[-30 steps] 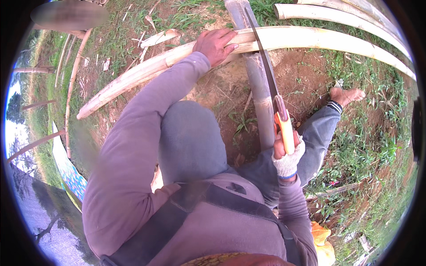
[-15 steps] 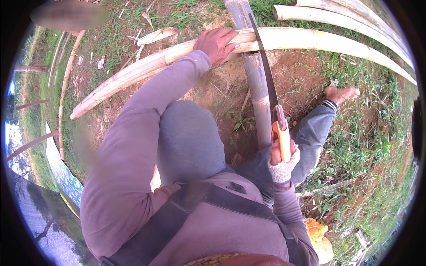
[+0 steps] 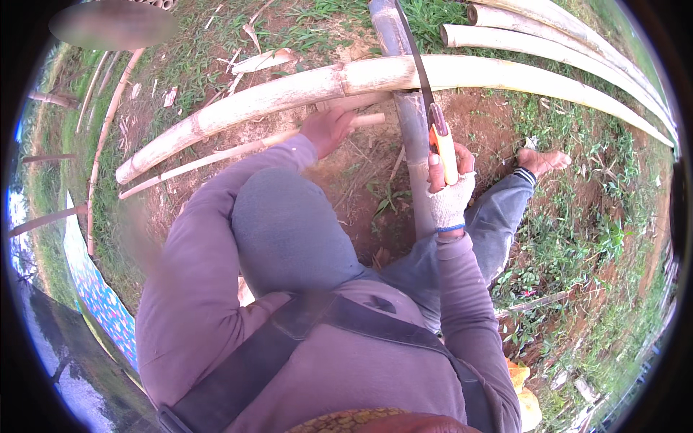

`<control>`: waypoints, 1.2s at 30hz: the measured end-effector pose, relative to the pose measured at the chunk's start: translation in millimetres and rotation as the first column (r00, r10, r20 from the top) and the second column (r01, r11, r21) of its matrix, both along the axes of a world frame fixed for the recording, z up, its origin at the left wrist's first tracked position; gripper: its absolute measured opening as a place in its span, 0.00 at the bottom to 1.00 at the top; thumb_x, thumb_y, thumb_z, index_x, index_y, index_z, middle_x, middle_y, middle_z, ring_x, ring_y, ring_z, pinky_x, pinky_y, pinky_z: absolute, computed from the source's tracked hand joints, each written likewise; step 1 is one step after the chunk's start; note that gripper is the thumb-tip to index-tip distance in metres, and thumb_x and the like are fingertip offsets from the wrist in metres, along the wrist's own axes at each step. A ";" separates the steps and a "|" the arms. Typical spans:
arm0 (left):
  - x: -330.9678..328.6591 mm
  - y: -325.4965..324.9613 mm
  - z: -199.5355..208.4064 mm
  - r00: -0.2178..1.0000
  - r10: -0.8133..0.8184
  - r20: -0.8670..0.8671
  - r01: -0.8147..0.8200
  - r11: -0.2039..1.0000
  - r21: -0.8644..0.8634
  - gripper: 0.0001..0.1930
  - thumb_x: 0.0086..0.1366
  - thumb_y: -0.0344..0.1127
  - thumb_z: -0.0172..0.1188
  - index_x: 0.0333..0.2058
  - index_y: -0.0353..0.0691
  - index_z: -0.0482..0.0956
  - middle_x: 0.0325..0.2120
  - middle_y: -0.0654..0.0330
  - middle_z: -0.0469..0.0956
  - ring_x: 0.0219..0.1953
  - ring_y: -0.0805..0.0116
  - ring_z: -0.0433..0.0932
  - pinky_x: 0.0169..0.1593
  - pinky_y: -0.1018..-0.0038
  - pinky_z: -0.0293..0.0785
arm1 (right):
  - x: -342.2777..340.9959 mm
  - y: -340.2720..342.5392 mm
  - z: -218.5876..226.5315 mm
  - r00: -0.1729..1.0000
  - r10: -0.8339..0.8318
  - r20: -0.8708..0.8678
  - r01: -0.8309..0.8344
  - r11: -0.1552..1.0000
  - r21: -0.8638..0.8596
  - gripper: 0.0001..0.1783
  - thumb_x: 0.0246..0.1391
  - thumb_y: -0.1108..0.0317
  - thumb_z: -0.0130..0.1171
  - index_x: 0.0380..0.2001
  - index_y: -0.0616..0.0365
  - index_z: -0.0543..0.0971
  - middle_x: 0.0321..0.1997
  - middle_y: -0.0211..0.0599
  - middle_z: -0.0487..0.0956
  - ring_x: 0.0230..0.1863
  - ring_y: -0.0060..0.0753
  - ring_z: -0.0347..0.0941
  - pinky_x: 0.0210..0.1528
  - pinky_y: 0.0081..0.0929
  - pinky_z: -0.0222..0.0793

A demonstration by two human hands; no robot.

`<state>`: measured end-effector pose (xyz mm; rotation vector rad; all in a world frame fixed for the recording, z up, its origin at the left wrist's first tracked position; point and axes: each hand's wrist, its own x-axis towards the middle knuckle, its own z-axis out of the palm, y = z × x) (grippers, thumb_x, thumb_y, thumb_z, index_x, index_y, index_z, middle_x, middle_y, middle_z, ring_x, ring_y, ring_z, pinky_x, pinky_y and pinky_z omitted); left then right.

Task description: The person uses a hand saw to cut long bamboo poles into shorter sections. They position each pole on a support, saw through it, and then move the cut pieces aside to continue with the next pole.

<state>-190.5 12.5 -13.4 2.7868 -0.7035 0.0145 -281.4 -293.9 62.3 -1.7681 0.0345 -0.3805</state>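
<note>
Strip in our left hand, saw in our right!
Our bare left hand is closed round the thin strip, its short end poking out past our fingers, its long end slanting down leftward, just on our side of the thick pole. Our right hand, in a fingerless glove, wraps the orange handle of the saw; its blade crosses above the pole, contact impossible to tell. That pole lies across the grey post, and more poles lie upper right.
</note>
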 end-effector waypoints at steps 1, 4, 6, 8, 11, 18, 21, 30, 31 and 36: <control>-16.0 9.2 -15.6 0.997 -0.030 -0.071 0.033 0.999 0.038 0.25 0.68 0.45 0.70 0.61 0.48 0.78 0.50 0.57 0.78 0.59 0.54 0.78 0.57 0.55 0.78 | -1.1 0.5 -0.7 1.000 -0.003 -0.005 0.003 0.999 0.054 0.25 0.69 0.60 0.67 0.60 0.65 0.75 0.47 0.37 0.82 0.41 0.28 0.77 0.46 0.32 0.76; -32.9 38.0 -19.8 0.997 -0.050 0.063 0.048 0.998 0.041 0.30 0.67 0.50 0.72 0.64 0.49 0.77 0.55 0.55 0.77 0.61 0.51 0.76 0.62 0.51 0.75 | -1.9 3.4 1.4 0.998 0.027 -0.048 -0.020 0.990 0.140 0.29 0.71 0.60 0.64 0.67 0.66 0.73 0.53 0.42 0.83 0.51 0.32 0.79 0.57 0.34 0.75; -25.5 42.5 -7.3 0.977 -0.004 0.214 0.004 1.000 -0.001 0.35 0.64 0.52 0.74 0.67 0.52 0.74 0.59 0.53 0.77 0.66 0.49 0.72 0.68 0.49 0.69 | -4.2 5.1 10.0 0.991 0.056 -0.123 -0.033 0.983 0.183 0.29 0.72 0.60 0.62 0.69 0.67 0.73 0.57 0.45 0.83 0.58 0.35 0.79 0.64 0.35 0.72; 9.7 48.8 19.4 0.945 0.085 0.315 -0.070 0.996 -0.057 0.41 0.61 0.55 0.77 0.70 0.55 0.70 0.63 0.51 0.75 0.73 0.47 0.66 0.75 0.46 0.60 | -2.2 3.9 2.4 0.998 0.029 -0.055 -0.024 0.995 0.098 0.28 0.72 0.60 0.62 0.67 0.67 0.75 0.57 0.45 0.84 0.58 0.35 0.80 0.64 0.35 0.73; 48.1 60.5 35.2 0.936 0.171 0.307 -0.239 0.950 0.201 0.51 0.55 0.54 0.81 0.74 0.55 0.63 0.62 0.50 0.75 0.69 0.47 0.72 0.71 0.48 0.68 | -2.8 12.5 2.3 0.999 0.005 -0.040 -0.003 0.998 0.065 0.28 0.72 0.61 0.61 0.67 0.68 0.76 0.59 0.46 0.84 0.58 0.36 0.80 0.64 0.35 0.74; 62.2 100.3 51.8 0.951 0.277 -0.140 -0.242 0.944 0.223 0.55 0.51 0.45 0.83 0.75 0.60 0.59 0.65 0.50 0.75 0.67 0.41 0.76 0.69 0.43 0.70 | -6.2 27.6 -1.9 0.999 -0.019 -0.036 0.018 1.000 -0.011 0.28 0.71 0.63 0.63 0.68 0.68 0.75 0.58 0.48 0.84 0.54 0.34 0.79 0.59 0.33 0.74; 49.9 134.0 42.4 0.953 0.288 -0.091 -0.265 0.942 0.205 0.55 0.51 0.45 0.83 0.75 0.62 0.60 0.64 0.49 0.76 0.67 0.41 0.76 0.69 0.43 0.70 | -11.2 44.4 -4.2 1.000 0.005 0.013 -0.004 0.999 -0.046 0.28 0.72 0.62 0.64 0.70 0.63 0.75 0.49 0.37 0.83 0.35 0.17 0.74 0.37 0.20 0.72; 41.7 172.0 36.6 0.964 0.262 -0.032 -0.248 0.940 0.235 0.51 0.50 0.47 0.82 0.72 0.55 0.64 0.58 0.48 0.79 0.61 0.42 0.80 0.65 0.48 0.74 | -21.1 105.8 19.9 0.999 -0.042 -0.002 0.042 0.993 -0.107 0.28 0.71 0.64 0.64 0.67 0.68 0.75 0.56 0.51 0.84 0.53 0.37 0.82 0.58 0.35 0.78; 43.8 173.8 35.0 0.957 0.284 -0.059 -0.261 0.931 0.254 0.51 0.51 0.47 0.82 0.72 0.55 0.64 0.58 0.48 0.79 0.61 0.42 0.79 0.65 0.47 0.73 | -17.2 101.4 9.8 0.995 -0.048 0.091 0.068 0.969 -0.238 0.27 0.70 0.64 0.65 0.66 0.68 0.76 0.55 0.53 0.84 0.53 0.40 0.82 0.57 0.35 0.78; 38.2 158.7 57.1 0.934 0.337 -0.117 -0.278 0.894 0.350 0.50 0.53 0.51 0.82 0.72 0.53 0.63 0.62 0.48 0.78 0.65 0.42 0.78 0.69 0.43 0.70 | -30.7 101.8 21.8 0.999 -0.031 0.009 0.032 0.977 -0.213 0.26 0.72 0.65 0.64 0.67 0.68 0.76 0.61 0.47 0.82 0.59 0.32 0.79 0.61 0.30 0.77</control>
